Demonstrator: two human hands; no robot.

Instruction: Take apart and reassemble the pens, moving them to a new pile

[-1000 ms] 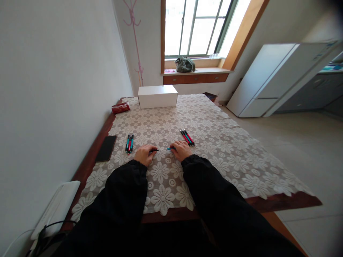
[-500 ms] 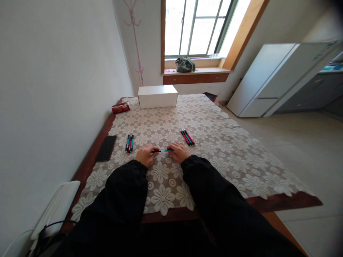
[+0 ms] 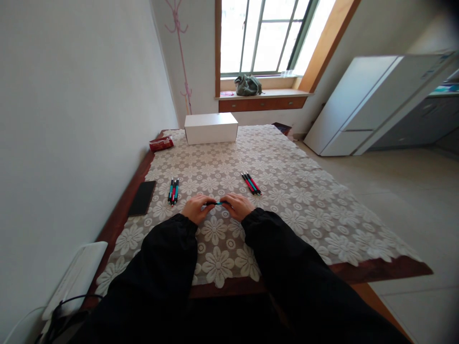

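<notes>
My left hand (image 3: 197,208) pinches the black front end of a pen, and my right hand (image 3: 238,206) grips its other end. Between my fingertips the pen's blue barrel (image 3: 218,203) shows, with its two parts meeting. Left of my hands lies a group of pens (image 3: 173,191) in blue, red and black, tips pointing away from me. To the right, a second group of red, teal and black pens (image 3: 251,183) lies at a slant. My fingers hide much of the held pen.
A lace tablecloth (image 3: 294,220) covers the table. A dark flat phone-like slab (image 3: 142,198) lies at the left edge, with a red packet (image 3: 161,144) beyond it. A white box (image 3: 211,129) stands at the far end. A white power strip (image 3: 77,277) with cables is at lower left.
My hands have moved closer together. The thin gap between the pen's black front part and blue barrel has closed. The two pen groups stay put.
</notes>
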